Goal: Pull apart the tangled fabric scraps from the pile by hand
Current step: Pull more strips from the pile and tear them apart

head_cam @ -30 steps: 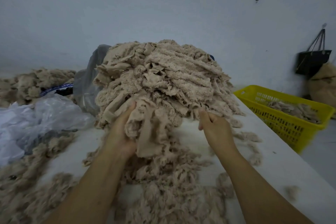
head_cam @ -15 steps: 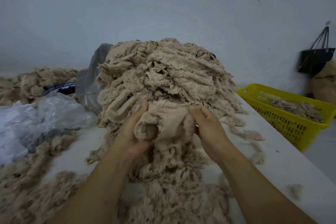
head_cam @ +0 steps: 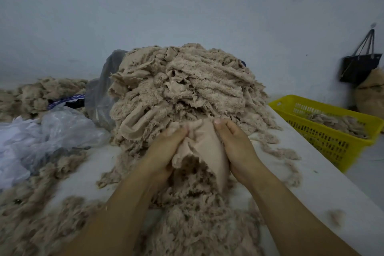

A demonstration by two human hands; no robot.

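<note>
Both left hand (head_cam: 164,151) and right hand (head_cam: 236,147) grip one scrap (head_cam: 205,145); yellow basket (head_cam: 324,143) holds scraps (head_cam: 334,121)

Pile (head_cam: 187,89): beige-tan throughout, mottled darker brown in the loose fluff. Scrap (head_cam: 205,147) in front: plain pinkish-beige. Table (head_cam: 311,189): white. Basket (head_cam: 311,131): bright yellow, grid of slots in its walls. Hanging bag (head_cam: 359,68): black. Plastic sheet (head_cam: 52,131): translucent grey-white. Wall (head_cam: 187,6): pale blue-grey, few dark marks.

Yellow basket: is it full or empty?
Neither: the yellow basket holds a low layer of fabric scraps, well below its rim.
</note>
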